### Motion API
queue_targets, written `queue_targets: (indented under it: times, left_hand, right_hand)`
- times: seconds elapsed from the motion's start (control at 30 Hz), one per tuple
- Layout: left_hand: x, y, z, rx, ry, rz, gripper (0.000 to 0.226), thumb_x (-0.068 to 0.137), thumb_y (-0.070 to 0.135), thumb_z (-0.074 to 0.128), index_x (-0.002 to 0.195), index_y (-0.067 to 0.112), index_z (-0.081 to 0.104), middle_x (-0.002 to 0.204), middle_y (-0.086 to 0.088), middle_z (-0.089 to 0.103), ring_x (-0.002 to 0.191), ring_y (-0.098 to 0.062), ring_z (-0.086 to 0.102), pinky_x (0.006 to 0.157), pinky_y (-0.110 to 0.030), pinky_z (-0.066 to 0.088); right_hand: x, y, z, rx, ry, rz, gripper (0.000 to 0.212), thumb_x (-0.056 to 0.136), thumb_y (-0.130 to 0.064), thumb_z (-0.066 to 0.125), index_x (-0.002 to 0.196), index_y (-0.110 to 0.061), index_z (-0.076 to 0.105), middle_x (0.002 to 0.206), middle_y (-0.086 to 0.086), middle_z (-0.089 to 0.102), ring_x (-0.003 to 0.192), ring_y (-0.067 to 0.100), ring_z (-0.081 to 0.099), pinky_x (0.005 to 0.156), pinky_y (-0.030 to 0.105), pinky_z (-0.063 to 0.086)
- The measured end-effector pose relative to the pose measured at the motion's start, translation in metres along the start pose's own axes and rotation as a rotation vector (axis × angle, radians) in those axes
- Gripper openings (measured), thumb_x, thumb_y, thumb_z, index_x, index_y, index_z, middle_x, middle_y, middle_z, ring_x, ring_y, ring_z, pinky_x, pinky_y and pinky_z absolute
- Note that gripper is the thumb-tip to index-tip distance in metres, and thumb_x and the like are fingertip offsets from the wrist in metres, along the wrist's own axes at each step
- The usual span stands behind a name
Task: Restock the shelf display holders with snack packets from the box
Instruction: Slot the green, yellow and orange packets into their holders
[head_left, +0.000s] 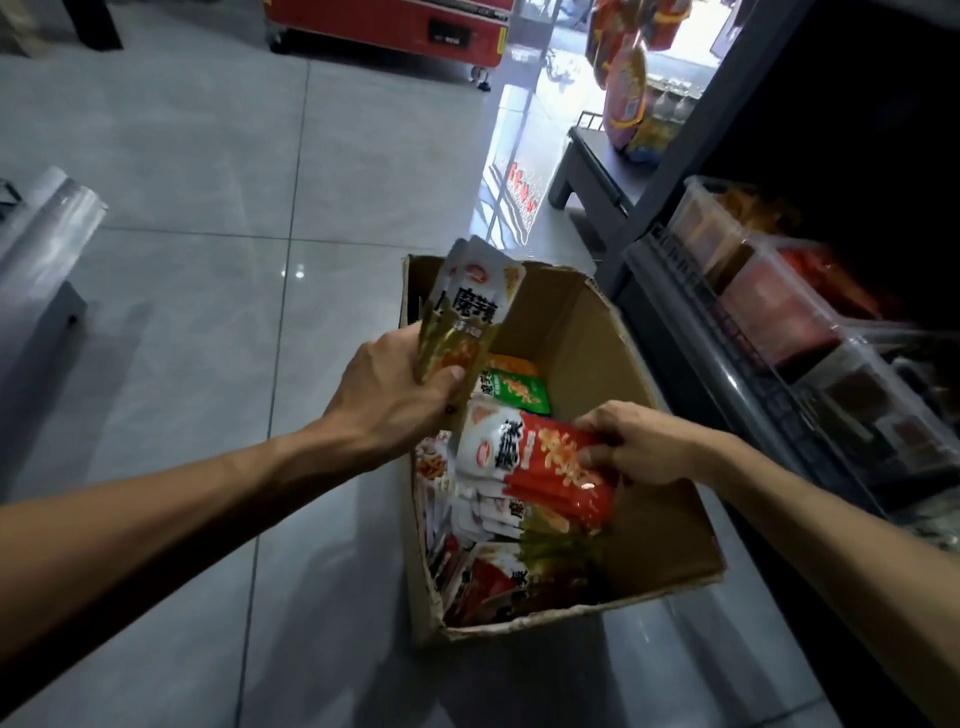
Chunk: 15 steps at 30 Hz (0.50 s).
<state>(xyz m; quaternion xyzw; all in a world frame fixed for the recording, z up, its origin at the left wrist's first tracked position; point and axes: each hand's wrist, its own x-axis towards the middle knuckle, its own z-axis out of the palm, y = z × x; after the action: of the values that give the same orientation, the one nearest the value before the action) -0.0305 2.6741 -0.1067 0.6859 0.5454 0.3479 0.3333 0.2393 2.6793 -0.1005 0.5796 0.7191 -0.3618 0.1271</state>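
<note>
While the left hand grips a fanned bunch of gold packets above the cardboard box's far-left corner, the right hand pinches a red packet over the heap inside. Box sits on the tiled floor, just left of the shelf's clear display holders.

Two bare forearms, no sleeves in view, left hand and right hand ungloved, no rings or watch visible
</note>
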Motion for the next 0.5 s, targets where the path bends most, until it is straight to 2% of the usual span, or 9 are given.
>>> queue_targets:
  times: [0.07,0.17,0.27,0.33,0.37,0.4,0.43,0.5]
  left_hand:
    - [0.007,0.005,-0.003,-0.049,0.072,-0.037,0.012,0.094,0.025,0.061,0.102,0.016,0.059,0.097,-0.004,0.067,0.088,-0.023,0.067,0.076,-0.041,0.058]
    - [0.024,0.012,-0.011,-0.094,0.1,-0.163,0.013,0.093,0.019,0.063,0.103,0.017,0.055,0.099,-0.005,0.065,0.09,-0.025,0.066,0.075,-0.039,0.057]
    - [0.036,0.024,-0.013,-0.238,-0.056,-0.25,0.053,0.085,0.009,0.071,0.129,0.015,0.04,0.113,-0.008,0.062,0.091,-0.024,0.067,0.072,-0.042,0.059]
    - [0.034,0.039,-0.008,-0.318,-0.168,-0.192,0.09,0.083,0.0,0.071,0.149,0.03,0.018,0.125,-0.004,0.056,0.092,-0.023,0.067,0.066,-0.034,0.059]
    - [0.033,0.049,-0.002,-0.351,-0.226,-0.153,0.1,0.083,-0.003,0.07,0.152,0.04,0.011,0.13,-0.001,0.052,0.094,-0.024,0.067,0.065,-0.032,0.059]
    - [0.032,0.059,0.005,-0.373,-0.281,-0.123,0.098,0.083,-0.003,0.07,0.15,0.045,0.017,0.13,0.0,0.051,0.095,-0.024,0.068,0.066,-0.033,0.06]
    - [0.031,0.07,0.012,-0.397,-0.327,-0.102,0.084,0.084,-0.001,0.07,0.146,0.042,0.034,0.128,0.0,0.055,0.092,-0.022,0.069,0.067,-0.033,0.06]
    - [0.029,0.095,0.026,-0.417,-0.417,-0.085,0.044,0.081,0.004,0.075,0.117,0.029,0.067,0.114,-0.003,0.066,0.08,-0.013,0.071,0.061,-0.024,0.058]
  right_hand:
    - [-0.015,0.003,-0.012,0.212,0.099,0.012,0.014,0.099,-0.026,0.058,0.105,-0.015,0.065,0.096,0.002,0.072,0.086,0.014,0.07,0.076,0.033,0.059]
    - [-0.038,0.006,-0.019,0.568,0.215,-0.014,0.019,0.098,-0.022,0.057,0.111,-0.01,0.063,0.095,0.006,0.072,0.079,0.015,0.067,0.065,0.026,0.054]
    - [-0.061,0.01,-0.02,0.851,0.298,-0.044,0.027,0.097,-0.018,0.055,0.119,-0.004,0.061,0.089,0.014,0.064,0.073,0.019,0.06,0.061,0.026,0.052]
    - [-0.077,0.011,-0.021,1.008,0.319,-0.075,0.031,0.093,-0.019,0.056,0.119,-0.003,0.06,0.089,0.014,0.064,0.07,0.017,0.061,0.061,0.026,0.053]
    - [-0.085,0.01,-0.022,1.083,0.327,-0.095,0.032,0.092,-0.018,0.055,0.119,-0.003,0.06,0.089,0.013,0.067,0.068,0.015,0.063,0.059,0.024,0.054]
    - [-0.093,0.009,-0.022,1.148,0.338,-0.113,0.032,0.092,-0.017,0.055,0.12,-0.002,0.059,0.088,0.011,0.068,0.067,0.014,0.064,0.057,0.023,0.054]
    - [-0.1,0.008,-0.023,1.194,0.357,-0.125,0.034,0.092,-0.017,0.054,0.121,-0.001,0.057,0.087,0.01,0.069,0.066,0.012,0.064,0.056,0.022,0.054]
    - [-0.115,0.004,-0.025,1.247,0.414,-0.135,0.037,0.09,-0.017,0.055,0.122,0.0,0.057,0.088,0.01,0.069,0.066,0.012,0.065,0.056,0.022,0.054]
